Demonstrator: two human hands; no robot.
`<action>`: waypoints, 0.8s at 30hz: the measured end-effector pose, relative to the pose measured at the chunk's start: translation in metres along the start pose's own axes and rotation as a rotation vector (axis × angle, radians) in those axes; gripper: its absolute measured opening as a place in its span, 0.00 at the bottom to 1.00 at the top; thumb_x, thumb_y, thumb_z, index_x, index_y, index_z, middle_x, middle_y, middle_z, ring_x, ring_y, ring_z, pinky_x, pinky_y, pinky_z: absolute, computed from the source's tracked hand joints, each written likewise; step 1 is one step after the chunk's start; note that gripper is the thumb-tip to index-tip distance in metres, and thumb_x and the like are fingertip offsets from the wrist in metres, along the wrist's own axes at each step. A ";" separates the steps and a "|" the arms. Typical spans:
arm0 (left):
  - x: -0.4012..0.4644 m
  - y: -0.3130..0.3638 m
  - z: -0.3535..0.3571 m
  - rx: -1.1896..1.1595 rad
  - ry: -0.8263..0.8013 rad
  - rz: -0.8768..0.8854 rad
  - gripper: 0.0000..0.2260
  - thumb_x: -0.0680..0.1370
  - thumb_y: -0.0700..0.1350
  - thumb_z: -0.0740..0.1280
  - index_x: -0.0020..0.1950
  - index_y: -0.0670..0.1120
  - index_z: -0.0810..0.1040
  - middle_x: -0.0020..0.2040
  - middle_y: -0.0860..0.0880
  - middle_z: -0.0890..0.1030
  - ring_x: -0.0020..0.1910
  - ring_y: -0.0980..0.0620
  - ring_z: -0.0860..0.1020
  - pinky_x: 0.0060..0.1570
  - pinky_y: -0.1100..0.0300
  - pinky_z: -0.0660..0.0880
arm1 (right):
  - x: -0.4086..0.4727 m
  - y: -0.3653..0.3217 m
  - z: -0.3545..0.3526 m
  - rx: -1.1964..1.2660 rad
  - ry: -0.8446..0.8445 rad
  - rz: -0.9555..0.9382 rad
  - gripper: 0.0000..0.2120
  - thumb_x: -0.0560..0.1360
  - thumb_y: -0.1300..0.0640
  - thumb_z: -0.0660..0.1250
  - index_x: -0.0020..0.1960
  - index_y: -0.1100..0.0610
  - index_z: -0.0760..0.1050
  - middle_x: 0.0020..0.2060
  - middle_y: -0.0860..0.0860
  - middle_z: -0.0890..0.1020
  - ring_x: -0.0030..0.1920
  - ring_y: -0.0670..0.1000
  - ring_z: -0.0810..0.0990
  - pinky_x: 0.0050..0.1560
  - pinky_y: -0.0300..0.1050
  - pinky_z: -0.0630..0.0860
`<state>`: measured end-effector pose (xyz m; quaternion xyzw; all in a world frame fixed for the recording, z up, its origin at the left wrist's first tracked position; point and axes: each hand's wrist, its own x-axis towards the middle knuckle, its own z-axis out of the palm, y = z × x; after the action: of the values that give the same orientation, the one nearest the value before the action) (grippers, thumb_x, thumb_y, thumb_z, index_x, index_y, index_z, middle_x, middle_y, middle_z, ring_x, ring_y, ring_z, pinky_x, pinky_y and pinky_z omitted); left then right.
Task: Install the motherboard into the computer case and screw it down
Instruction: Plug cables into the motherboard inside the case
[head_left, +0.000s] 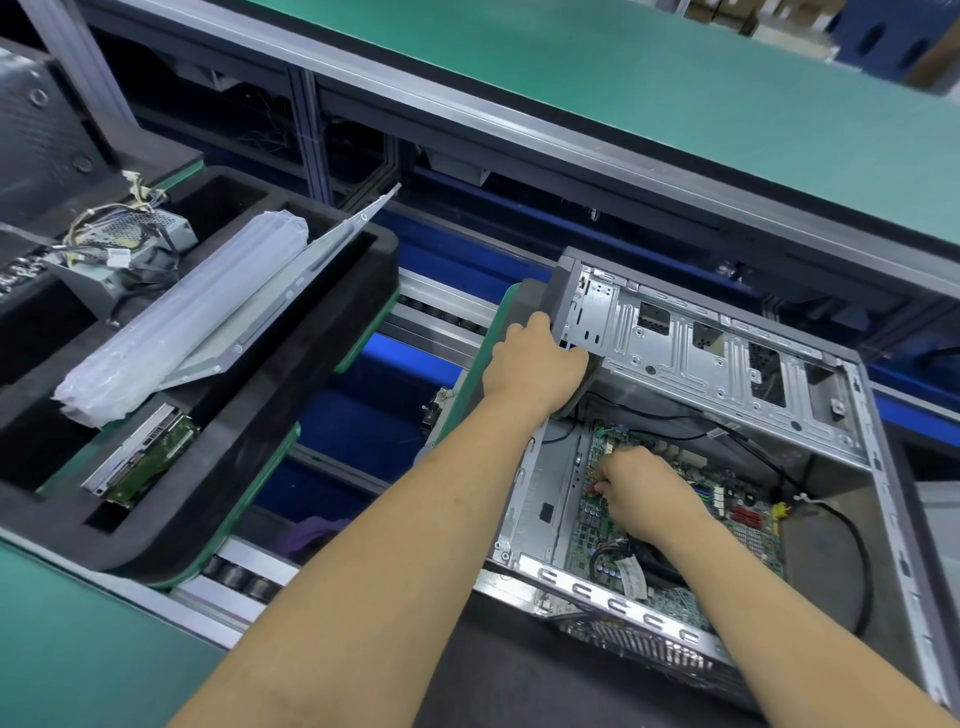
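Observation:
An open grey computer case (878, 499) lies on its side at the right. The green motherboard (748, 525) lies flat inside it on the case floor. My left hand (532, 364) grips the case's front left corner, beside the silver drive cage (717, 364). My right hand (641, 486) is down inside the case on the motherboard's left part, fingers pinched together over a small spot. Whatever those fingers hold is hidden. A black cable (852, 551) loops across the right side of the case floor.
A black foam tray (291, 395) at the left holds a wrapped plastic bundle (182, 322), a metal side panel (291, 291), a power supply (124, 244) and a drive with a green board (145, 457). A roller conveyor (244, 577) runs beneath, a green shelf (623, 93) behind.

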<state>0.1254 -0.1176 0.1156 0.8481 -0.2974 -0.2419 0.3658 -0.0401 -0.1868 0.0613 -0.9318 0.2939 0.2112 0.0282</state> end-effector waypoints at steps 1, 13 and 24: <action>0.000 0.000 0.000 0.000 0.000 -0.002 0.19 0.78 0.54 0.63 0.66 0.47 0.70 0.61 0.45 0.74 0.58 0.42 0.74 0.56 0.43 0.76 | 0.000 -0.001 0.000 -0.009 0.000 -0.004 0.09 0.82 0.60 0.63 0.43 0.58 0.74 0.45 0.57 0.78 0.45 0.58 0.79 0.43 0.49 0.77; 0.000 -0.001 0.000 -0.007 -0.003 0.001 0.20 0.78 0.54 0.63 0.67 0.47 0.69 0.62 0.45 0.73 0.58 0.42 0.74 0.56 0.43 0.76 | 0.000 0.000 0.002 -0.010 0.013 -0.023 0.08 0.83 0.60 0.62 0.45 0.57 0.74 0.47 0.56 0.78 0.44 0.56 0.77 0.46 0.50 0.77; 0.002 -0.001 0.001 -0.007 0.001 -0.001 0.20 0.78 0.55 0.63 0.67 0.48 0.70 0.62 0.45 0.73 0.59 0.41 0.74 0.56 0.43 0.76 | 0.005 0.006 0.007 0.033 0.028 -0.011 0.07 0.82 0.61 0.63 0.51 0.59 0.80 0.50 0.55 0.79 0.49 0.56 0.80 0.49 0.50 0.78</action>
<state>0.1265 -0.1184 0.1136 0.8470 -0.2961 -0.2428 0.3688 -0.0424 -0.1931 0.0539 -0.9357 0.2927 0.1928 0.0408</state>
